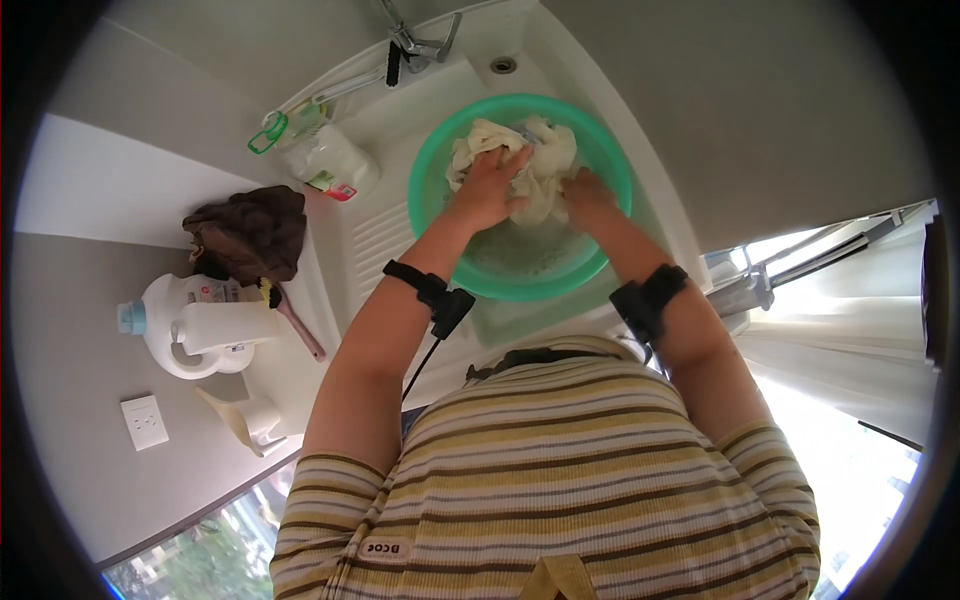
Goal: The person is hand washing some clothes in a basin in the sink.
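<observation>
A round green basin point(424, 195) stands in the white sink, holding cloudy, sudsy water point(525, 250). Wet cream-coloured cloth point(550, 155) lies bunched in its far half, partly above the water. My left hand point(488, 190) rests on the left side of the cloth with its fingers spread. At the basin's right side, my right hand point(590, 198) has its fingers curled in on the cloth's edge; the fingertips are partly hidden. Both wrists wear black straps with small boxes.
A chrome tap point(422, 46) rises at the sink's far edge, near a drain hole point(503, 66). Leftward are a clear bottle point(335, 160), dark brown cloth point(262, 235), a brush with a pink handle point(302, 325) and a white jug with a blue cap point(170, 318). Ridges point(378, 240) line the sink's left side.
</observation>
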A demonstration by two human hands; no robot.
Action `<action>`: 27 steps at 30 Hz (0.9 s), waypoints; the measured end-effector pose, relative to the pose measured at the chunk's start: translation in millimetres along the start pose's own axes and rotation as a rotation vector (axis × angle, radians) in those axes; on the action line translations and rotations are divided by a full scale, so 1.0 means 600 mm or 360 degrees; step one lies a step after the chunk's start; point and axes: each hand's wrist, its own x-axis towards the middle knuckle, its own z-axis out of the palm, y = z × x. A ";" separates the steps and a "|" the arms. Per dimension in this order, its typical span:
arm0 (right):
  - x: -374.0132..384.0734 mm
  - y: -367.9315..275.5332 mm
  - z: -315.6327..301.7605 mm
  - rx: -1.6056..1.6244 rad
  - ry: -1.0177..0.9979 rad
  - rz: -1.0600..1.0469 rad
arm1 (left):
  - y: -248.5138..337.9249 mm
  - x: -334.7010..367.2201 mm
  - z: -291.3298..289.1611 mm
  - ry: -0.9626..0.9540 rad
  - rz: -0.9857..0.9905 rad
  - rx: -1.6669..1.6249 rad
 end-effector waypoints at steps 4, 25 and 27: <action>0.028 0.017 0.021 0.0212 -0.0171 -0.0051 | -0.010 0.022 0.006 -0.0329 -0.0147 0.0176; 0.021 -0.039 -0.399 0.2252 0.0146 -0.0665 | 0.045 0.047 -0.055 0.0746 -0.0266 -0.0190; 0.019 -0.040 -0.396 0.2580 0.0192 -0.0747 | 0.031 0.046 -0.060 0.0667 -0.0235 -0.0186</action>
